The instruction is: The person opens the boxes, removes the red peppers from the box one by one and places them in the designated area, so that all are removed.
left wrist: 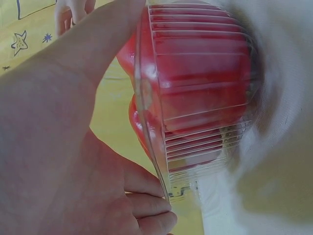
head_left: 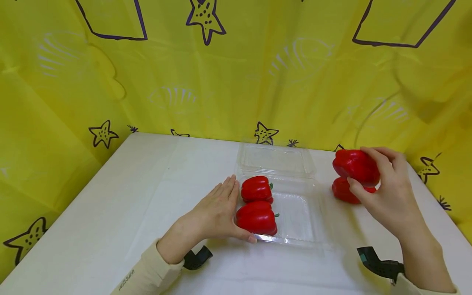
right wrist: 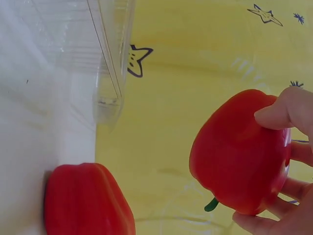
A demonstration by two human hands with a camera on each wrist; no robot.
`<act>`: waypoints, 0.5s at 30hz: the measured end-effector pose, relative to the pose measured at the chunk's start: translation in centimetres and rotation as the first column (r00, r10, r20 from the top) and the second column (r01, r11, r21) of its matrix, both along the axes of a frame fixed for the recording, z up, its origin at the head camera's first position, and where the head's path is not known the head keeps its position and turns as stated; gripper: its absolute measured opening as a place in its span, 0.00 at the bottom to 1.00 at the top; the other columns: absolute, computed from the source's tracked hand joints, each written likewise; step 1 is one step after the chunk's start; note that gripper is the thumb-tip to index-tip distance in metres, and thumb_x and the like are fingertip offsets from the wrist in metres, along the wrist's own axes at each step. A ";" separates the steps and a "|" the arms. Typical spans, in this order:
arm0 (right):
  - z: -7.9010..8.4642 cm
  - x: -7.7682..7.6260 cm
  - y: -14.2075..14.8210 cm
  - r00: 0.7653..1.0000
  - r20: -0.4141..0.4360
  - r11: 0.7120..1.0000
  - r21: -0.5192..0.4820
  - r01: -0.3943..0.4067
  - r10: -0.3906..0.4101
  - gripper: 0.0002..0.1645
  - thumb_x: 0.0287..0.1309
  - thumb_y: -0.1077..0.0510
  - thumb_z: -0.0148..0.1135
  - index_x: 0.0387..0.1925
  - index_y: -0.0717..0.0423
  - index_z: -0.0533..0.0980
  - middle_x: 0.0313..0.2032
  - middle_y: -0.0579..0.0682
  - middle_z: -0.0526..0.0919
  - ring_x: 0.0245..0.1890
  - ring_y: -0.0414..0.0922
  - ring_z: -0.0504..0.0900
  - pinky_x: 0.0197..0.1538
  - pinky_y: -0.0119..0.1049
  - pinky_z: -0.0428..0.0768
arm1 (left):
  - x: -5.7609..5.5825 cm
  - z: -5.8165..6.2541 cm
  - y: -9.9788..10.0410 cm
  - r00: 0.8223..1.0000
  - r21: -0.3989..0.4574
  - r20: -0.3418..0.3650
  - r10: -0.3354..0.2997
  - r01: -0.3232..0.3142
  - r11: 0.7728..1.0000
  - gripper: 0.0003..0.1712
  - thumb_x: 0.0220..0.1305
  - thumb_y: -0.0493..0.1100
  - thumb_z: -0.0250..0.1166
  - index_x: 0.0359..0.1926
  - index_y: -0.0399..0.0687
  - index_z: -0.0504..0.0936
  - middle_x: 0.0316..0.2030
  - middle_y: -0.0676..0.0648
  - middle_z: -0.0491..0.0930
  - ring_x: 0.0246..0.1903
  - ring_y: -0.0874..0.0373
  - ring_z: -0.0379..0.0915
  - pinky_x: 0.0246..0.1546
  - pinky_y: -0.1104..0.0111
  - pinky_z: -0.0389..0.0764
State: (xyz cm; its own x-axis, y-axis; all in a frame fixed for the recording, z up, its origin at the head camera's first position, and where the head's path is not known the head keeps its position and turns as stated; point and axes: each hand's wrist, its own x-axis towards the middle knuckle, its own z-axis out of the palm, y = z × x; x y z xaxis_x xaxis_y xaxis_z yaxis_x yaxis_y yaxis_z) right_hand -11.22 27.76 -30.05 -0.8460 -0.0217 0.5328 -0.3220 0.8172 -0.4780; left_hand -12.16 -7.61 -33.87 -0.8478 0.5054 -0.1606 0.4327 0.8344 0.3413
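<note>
- Risk: the raised pepper (head_left: pixel 355 166) may slip, as its skin looks smooth and glossy.
- Risk: the clear container (head_left: pixel 296 213) may shift if bumped while unsupported; its thin walls may flex under pressure.
- Right hand (head_left: pixel 392 194): thumb and fingers pinch the raised pepper, apart from the loose pepper (head_left: pixel 343 191) on the table (head_left: pixel 177 180).
- Left hand (head_left: pixel 217 209): fingers extended at the container's left side, thumb spread along the near rim, beside the near pepper (head_left: pixel 256 217) and far pepper (head_left: pixel 255 189) inside.

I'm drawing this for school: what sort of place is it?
Perhaps a work corner indoors: a white table, a yellow starry cloth behind it, and two red peppers in a clear box.
</note>
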 end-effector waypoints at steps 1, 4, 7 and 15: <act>0.1 0.0 0.2 1.000 0.001 1.000 0.004 0.014 -0.014 0.50 0.41 0.74 0.73 0.68 0.61 0.65 0.65 0.66 0.61 0.60 0.64 0.65 0.43 0.03 0.54 | 0.0 0.0 0.0 1.000 -0.001 0.000 -0.001 0.001 1.000 0.78 0.40 0.79 0.69 0.77 0.36 0.46 0.79 0.40 0.44 0.79 0.46 0.38 0.77 0.51 0.51; 0.2 0.2 0.9 0.998 0.023 0.998 0.012 0.061 -0.061 0.50 0.43 0.75 0.71 0.70 0.62 0.63 0.66 0.67 0.59 0.60 0.65 0.63 0.44 0.03 0.52 | 0.0 0.0 0.1 1.000 -0.004 -0.001 -0.005 0.005 1.000 0.78 0.40 0.80 0.69 0.77 0.36 0.46 0.79 0.40 0.44 0.79 0.46 0.38 0.77 0.51 0.50; 0.4 0.4 1.6 0.993 0.030 0.993 0.026 0.115 -0.116 0.48 0.47 0.74 0.69 0.70 0.64 0.61 0.66 0.68 0.57 0.60 0.67 0.62 0.47 0.04 0.50 | 0.0 0.1 0.1 1.000 -0.008 0.000 -0.004 0.004 1.000 0.78 0.40 0.80 0.68 0.77 0.36 0.46 0.79 0.40 0.44 0.79 0.46 0.38 0.77 0.51 0.50; 0.1 0.4 2.7 0.980 0.042 0.980 0.031 0.195 -0.196 0.46 0.50 0.74 0.65 0.71 0.65 0.59 0.69 0.68 0.54 0.65 0.67 0.58 0.52 0.05 0.48 | -0.1 0.0 0.1 1.000 -0.003 0.003 0.005 -0.005 1.000 0.78 0.40 0.80 0.69 0.77 0.36 0.46 0.79 0.40 0.44 0.79 0.45 0.38 0.77 0.51 0.51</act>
State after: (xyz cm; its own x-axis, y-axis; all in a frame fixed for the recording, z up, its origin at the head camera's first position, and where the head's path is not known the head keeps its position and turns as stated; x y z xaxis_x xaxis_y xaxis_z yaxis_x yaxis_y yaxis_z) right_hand -10.86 30.46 -29.94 -0.8583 0.1327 0.4956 -0.1335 0.8750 -0.4654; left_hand -12.21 -7.55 -33.88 -0.8496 0.5009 -0.1651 0.4276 0.8375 0.3402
